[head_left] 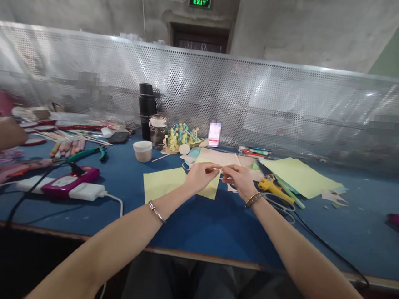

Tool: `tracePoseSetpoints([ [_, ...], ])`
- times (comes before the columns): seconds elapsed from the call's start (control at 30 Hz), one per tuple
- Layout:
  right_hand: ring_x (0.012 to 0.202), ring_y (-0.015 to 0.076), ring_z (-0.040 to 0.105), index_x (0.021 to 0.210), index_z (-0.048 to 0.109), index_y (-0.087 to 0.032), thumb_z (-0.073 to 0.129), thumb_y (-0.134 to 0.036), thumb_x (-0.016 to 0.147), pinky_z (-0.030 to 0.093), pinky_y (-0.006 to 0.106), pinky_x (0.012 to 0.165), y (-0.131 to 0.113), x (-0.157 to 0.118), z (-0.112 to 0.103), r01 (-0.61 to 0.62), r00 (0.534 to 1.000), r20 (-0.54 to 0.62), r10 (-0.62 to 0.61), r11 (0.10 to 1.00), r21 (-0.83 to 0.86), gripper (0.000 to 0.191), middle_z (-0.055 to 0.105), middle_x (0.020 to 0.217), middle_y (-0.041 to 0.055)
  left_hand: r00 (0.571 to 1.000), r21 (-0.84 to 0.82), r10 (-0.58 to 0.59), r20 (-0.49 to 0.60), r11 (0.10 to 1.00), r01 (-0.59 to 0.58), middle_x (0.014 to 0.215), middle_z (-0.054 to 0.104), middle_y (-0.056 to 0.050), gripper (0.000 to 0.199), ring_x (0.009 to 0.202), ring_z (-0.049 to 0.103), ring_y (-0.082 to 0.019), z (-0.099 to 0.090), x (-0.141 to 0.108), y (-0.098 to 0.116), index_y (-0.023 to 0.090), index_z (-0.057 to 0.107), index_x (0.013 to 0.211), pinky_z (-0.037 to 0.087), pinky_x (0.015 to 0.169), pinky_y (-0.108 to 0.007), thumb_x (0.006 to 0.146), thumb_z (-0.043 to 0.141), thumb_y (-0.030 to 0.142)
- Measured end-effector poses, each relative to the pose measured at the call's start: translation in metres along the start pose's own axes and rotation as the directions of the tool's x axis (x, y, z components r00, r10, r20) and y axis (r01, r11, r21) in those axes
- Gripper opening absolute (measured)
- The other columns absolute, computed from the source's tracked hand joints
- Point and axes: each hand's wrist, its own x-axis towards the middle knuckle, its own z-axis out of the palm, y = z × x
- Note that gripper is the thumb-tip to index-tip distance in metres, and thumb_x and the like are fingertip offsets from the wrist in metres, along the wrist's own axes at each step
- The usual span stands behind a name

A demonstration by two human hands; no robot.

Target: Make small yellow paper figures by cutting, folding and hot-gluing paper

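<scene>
Above the blue table (180, 230), the left hand (200, 177) and the right hand (238, 180) are holding one yellow paper (210, 191) together, their fingers (209, 168) pinching closed on its upper edge. It is hanging over pink sheets (219, 159), near scissors (279, 205).

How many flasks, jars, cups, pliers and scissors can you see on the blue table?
Black vacuum flask: 1
Glass jar: 1
White paper cup: 1
Green-handled pliers: 1
Scissors: 1
Total: 5
</scene>
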Motion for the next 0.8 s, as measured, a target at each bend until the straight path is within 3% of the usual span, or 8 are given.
tracePoseSetpoints([
  [0.7,0.057,0.0111,0.056,0.069,0.066,-0.014,0.069,-0.032,0.066,0.054,0.026,0.056,0.0002,-0.001,0.0003,0.014,1.0,-0.005,-0.014,0.999,-0.043,0.019,0.059,0.063,0.0007,1.0,0.021,0.011,-0.007,1.0,-0.011,0.073,0.071,-0.002,0.026,0.067,0.063,-0.015,0.0012,0.0005,-0.002,0.021,0.071,0.098,0.047,0.067,-0.025,0.08,0.056,0.033],
  [0.8,0.056,0.0111,0.056,0.07,0.066,-0.014,0.07,-0.032,0.066,0.054,0.026,0.056,0.0006,-0.0007,0.0003,0.01,1.0,-0.005,-0.01,0.999,-0.043,0.019,0.059,0.06,0.0003,1.0,0.015,0.017,-0.011,1.0,-0.017,0.083,0.072,-0.004,0.025,0.075,0.065,-0.016,0.0013,0.0008,-0.0008,0.02,0.071,0.097,0.048,0.071,-0.026,0.08,0.056,0.029],
])
